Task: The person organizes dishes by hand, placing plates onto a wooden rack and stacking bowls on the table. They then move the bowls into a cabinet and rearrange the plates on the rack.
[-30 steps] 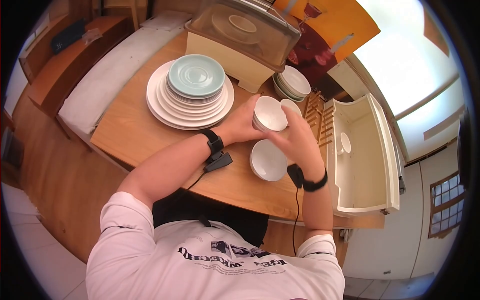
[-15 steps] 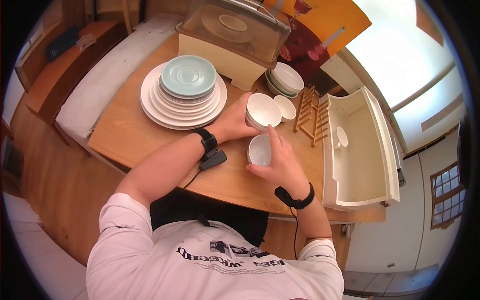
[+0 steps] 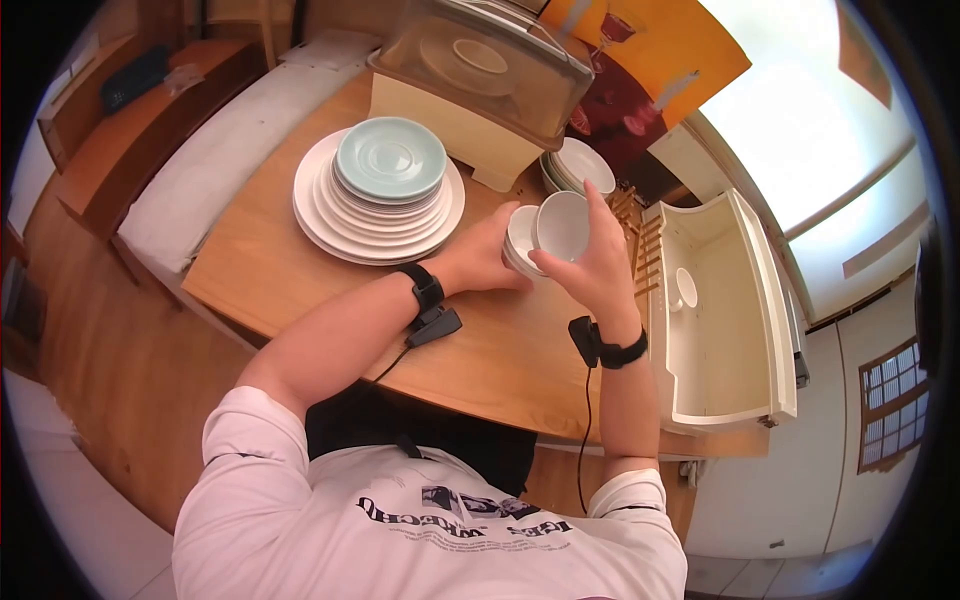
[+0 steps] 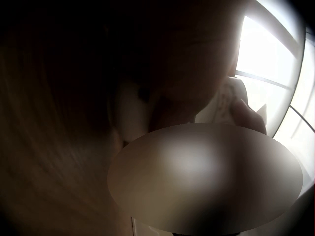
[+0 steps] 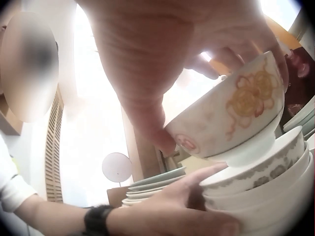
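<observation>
The left hand point(image 3: 485, 252) grips a small stack of white bowls point(image 3: 519, 238) from its left side, above the wooden table. Thumb and fingers of the right hand point(image 3: 605, 262) hold another white bowl point(image 3: 562, 228), tilted at the stack's right edge. In the right wrist view this bowl point(image 5: 231, 110) shows a yellow and pink flower pattern, its foot over the top of the stacked bowls point(image 5: 261, 189); whether they touch is unclear. The left hand point(image 5: 167, 209) lies around the stack there. The left wrist view is mostly dark and blurred.
Plates with a pale green one on top point(image 3: 391, 158) are stacked at the left. Behind are a lidded cream box point(image 3: 450, 125) and more bowls point(image 3: 585, 165). A wooden rack point(image 3: 650, 250) and a cream open container point(image 3: 725, 320) holding a small white item stand right.
The right hand has left the stack, taken hold of the lone bowl on the table and lifted it to the stack. The left hand keeps its hold.
</observation>
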### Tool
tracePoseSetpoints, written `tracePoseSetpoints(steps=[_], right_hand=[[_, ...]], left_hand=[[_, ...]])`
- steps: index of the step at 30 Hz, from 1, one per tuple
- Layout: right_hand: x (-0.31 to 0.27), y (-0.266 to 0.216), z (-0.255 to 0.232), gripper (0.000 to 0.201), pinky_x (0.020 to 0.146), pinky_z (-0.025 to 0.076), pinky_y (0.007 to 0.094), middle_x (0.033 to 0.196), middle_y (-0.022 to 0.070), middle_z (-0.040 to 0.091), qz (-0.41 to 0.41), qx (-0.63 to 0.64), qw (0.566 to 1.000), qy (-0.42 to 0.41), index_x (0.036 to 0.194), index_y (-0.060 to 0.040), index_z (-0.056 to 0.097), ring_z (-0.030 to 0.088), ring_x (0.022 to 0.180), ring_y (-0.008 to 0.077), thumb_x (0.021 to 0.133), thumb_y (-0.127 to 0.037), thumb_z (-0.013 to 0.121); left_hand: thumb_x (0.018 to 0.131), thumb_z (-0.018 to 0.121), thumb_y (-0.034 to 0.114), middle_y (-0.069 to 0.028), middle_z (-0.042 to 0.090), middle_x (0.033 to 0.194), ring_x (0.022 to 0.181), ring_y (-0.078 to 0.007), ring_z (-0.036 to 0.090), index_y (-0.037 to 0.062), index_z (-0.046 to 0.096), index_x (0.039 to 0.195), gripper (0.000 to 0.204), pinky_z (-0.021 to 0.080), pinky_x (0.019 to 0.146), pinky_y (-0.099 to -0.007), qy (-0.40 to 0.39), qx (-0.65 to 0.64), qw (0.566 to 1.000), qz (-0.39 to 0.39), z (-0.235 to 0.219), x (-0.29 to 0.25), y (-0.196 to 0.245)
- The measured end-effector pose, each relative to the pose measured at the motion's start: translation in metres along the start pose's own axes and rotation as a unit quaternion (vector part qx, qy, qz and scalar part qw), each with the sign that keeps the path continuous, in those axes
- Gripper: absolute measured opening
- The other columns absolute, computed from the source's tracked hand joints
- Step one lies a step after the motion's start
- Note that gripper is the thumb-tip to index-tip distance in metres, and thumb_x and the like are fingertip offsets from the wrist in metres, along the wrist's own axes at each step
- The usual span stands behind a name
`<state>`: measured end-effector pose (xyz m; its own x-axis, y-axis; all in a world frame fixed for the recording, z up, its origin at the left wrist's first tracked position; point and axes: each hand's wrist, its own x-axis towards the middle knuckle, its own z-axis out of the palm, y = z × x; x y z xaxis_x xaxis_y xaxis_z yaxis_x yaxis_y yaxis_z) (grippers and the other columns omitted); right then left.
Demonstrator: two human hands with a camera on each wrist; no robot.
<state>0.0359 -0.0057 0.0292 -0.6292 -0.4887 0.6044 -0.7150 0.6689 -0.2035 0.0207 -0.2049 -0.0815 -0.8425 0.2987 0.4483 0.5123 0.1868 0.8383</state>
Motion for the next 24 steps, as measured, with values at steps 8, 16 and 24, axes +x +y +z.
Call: tracePoseSetpoints(steps=[8, 16, 24], right_hand=[[0.011, 0.002, 0.011, 0.113, 0.113, 0.047, 0.0456, 0.143, 0.0323, 0.060, 0.108, 0.082, 0.980, -0.145, 0.156, 0.0106, 0.040, 0.058, 0.136, 0.0425, 0.067, -0.033, 0.092], [0.014, 0.017, 0.008, 0.112, 0.116, 0.045, 0.0424, 0.149, 0.0306, 0.057, 0.110, 0.106, 0.963, -0.221, 0.159, 0.0077, 0.038, 0.055, 0.141, 0.0400, 0.070, -0.034, 0.092], [0.025, 0.097, 0.031, 0.088, 0.114, 0.046, 0.0413, 0.141, 0.0308, 0.063, 0.270, 0.315, 0.908, -0.060, 0.153, 0.0069, 0.049, 0.061, 0.135, 0.0390, 0.083, -0.036, 0.083]], left_hand=[[0.064, 0.100, 0.042, -0.0289, 0.052, 0.151, 0.140, -0.0402, 0.053, -0.0058, 0.022, 0.161, 0.133, 0.044, 0.116, -0.0429, -0.015, 0.022, 1.000, -0.018, 0.002, -0.003, -0.001], [0.067, 0.100, 0.038, -0.0309, 0.047, 0.155, 0.144, -0.0424, 0.049, -0.0032, 0.010, 0.165, 0.139, 0.042, 0.119, -0.0444, -0.027, -0.012, 0.999, -0.034, 0.001, -0.004, 0.007], [0.065, 0.100, 0.035, -0.0294, 0.048, 0.155, 0.145, -0.0427, 0.048, -0.0017, 0.012, 0.166, 0.139, 0.039, 0.121, -0.0444, 0.017, 0.017, 1.000, 0.012, 0.006, -0.004, 0.004]])
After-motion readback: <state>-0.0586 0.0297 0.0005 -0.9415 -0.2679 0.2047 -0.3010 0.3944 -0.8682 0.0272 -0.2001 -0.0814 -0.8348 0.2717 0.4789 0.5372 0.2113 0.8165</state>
